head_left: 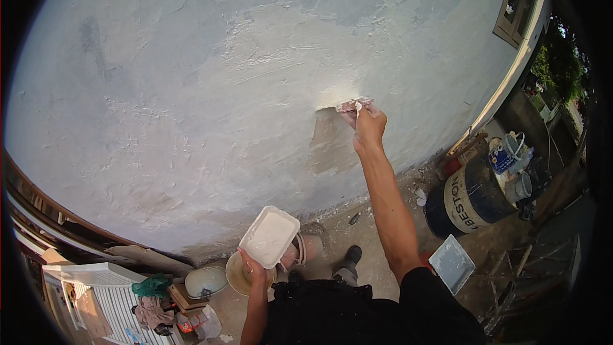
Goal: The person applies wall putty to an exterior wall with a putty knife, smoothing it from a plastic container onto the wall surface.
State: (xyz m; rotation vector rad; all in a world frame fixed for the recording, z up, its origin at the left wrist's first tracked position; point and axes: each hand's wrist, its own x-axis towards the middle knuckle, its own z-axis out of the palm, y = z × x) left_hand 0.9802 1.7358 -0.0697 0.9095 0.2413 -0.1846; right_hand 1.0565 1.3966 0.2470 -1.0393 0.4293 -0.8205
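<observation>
In front of me a pale plastered wall (191, 57) fills most of the view, with smeared, uneven white filler across it. My right hand (369, 126), its fingers coated in white, grips a putty knife (353, 103) whose blade meets the wall. Fresh white filler shows at the blade's edge, just above a bare greyish-brown patch (327, 142). Lower down, my left hand (257, 272) holds a white rectangular tub (287, 246) by its near left side. White paste lies inside the tub. The left fingers are partly hidden beneath it.
A dark drum (434, 207) carries a blue paint pail (502, 158) and other containers at right. Nearby is a grey-blue tray (452, 263). Buckets (311, 247) stand on the floor below the tub. Cloths (153, 313) and a white slatted panel (115, 303) lie at lower left.
</observation>
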